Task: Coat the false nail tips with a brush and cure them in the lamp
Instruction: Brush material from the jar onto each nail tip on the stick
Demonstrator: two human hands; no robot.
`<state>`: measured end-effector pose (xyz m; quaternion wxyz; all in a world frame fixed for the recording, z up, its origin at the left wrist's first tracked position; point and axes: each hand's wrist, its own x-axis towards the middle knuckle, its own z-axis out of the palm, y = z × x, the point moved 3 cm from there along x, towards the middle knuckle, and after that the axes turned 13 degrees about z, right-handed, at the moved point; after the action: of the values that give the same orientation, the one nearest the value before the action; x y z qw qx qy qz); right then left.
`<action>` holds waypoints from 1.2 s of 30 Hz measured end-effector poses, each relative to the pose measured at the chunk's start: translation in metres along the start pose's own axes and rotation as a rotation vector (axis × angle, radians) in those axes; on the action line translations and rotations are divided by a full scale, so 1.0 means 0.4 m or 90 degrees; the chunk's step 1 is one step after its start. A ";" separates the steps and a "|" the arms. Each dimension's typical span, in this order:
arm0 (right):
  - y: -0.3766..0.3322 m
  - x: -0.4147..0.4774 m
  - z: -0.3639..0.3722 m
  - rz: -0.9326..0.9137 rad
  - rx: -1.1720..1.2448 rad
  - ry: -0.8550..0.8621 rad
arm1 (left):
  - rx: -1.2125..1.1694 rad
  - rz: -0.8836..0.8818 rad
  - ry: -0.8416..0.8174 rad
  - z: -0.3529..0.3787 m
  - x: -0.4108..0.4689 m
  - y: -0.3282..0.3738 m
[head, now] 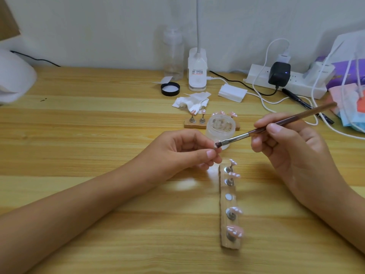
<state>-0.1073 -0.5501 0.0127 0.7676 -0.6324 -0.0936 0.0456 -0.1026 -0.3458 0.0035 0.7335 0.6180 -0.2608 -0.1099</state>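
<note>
our left hand (189,151) pinches something small between thumb and forefinger, and the fingers hide too much of it for us to name it. our right hand (292,147) grips a long brown wooden brush with a silver ferrule (276,123), its dark bristles touching the pinched piece. just below, on the pale wooden desk (98,125), a narrow wooden strip (230,245) carries four glossy pink false nail tips with white dots (235,232) on metal stands, plus one bare silver disc (228,196). a translucent round jar (220,127) stands behind the brush. the white domed lamp (13,76) sits far left.
</note>
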 end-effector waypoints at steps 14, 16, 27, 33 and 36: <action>0.000 0.009 -0.023 0.014 0.006 0.115 | 0.003 0.020 -0.007 -0.004 0.000 0.007; 0.001 0.010 -0.024 0.017 0.013 0.115 | -0.025 0.016 0.017 -0.011 0.003 0.008; 0.005 0.014 -0.027 0.033 0.022 0.113 | 0.435 0.194 -0.163 0.041 -0.033 0.019; 0.008 0.017 -0.028 0.044 0.009 0.108 | 0.528 0.246 -0.150 0.075 -0.042 0.020; 0.008 0.016 -0.030 0.046 0.005 0.108 | 0.511 0.234 -0.160 0.076 -0.043 0.014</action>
<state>-0.0982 -0.5600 0.0081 0.7730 -0.6341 -0.0051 0.0202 -0.1338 -0.3621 0.0077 0.4061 0.7786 -0.4749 0.0578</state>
